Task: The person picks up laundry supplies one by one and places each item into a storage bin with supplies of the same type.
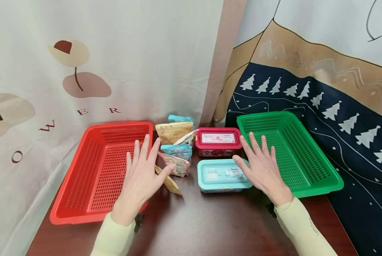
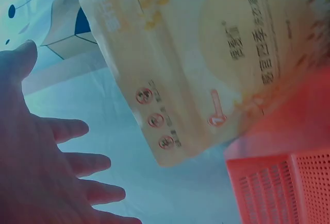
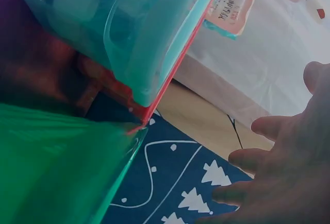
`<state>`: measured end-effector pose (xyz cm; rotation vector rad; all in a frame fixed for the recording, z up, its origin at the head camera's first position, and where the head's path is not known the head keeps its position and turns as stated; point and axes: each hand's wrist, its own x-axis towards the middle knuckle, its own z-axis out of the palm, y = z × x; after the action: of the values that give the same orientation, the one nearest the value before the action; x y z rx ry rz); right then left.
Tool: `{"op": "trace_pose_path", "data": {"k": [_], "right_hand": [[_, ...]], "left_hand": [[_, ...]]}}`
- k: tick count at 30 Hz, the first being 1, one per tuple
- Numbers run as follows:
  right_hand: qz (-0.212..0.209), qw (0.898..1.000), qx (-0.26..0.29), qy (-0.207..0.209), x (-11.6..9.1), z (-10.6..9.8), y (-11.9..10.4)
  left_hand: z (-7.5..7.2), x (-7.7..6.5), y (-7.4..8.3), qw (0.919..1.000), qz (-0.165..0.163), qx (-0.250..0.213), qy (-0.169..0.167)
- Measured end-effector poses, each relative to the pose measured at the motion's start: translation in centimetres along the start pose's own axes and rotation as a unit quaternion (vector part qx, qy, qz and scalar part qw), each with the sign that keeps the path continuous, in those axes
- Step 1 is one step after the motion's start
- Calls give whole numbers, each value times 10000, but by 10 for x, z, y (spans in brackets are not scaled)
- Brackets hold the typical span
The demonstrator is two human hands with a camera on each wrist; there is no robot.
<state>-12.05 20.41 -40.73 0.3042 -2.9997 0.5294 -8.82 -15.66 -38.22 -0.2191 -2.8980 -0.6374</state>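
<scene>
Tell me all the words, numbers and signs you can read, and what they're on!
"O W E R": on the pale curtain, plus a cut-off letter.
Three round red signs: on the yellow packet, whose lettering is too blurred to read surely.
Too small or blurred: the writing on the red tub, blue tub, other packets and right sleeve.

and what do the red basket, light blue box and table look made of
Red basket: likely molded plastic, fairly matte, going by its evenly colored, perforated walls.
Light blue box: probably smooth plastic; rounded edges and a soft sheen suggest it.
Table: wood or wood-look laminate, can't tell which; its dark reddish-brown top has a glossy highlight.
</scene>
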Motion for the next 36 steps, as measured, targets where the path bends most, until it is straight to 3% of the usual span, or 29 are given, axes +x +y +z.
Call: {"op": "trace_pose_path", "data": {"k": [16, 25, 36], "right_hand": [[61, 9973, 732, 41, -13, 9, -3], [-145, 9873, 1546, 350, -25, 19, -7], [-283, 9817, 1822, 480, -38, 38, -12]], "left_hand": [[15, -7, 25, 9970, 513, -351, 470], [32, -11, 40, 9865, 1101, -705, 982], [49, -14, 63, 9731, 1756, -1149, 952]]}}
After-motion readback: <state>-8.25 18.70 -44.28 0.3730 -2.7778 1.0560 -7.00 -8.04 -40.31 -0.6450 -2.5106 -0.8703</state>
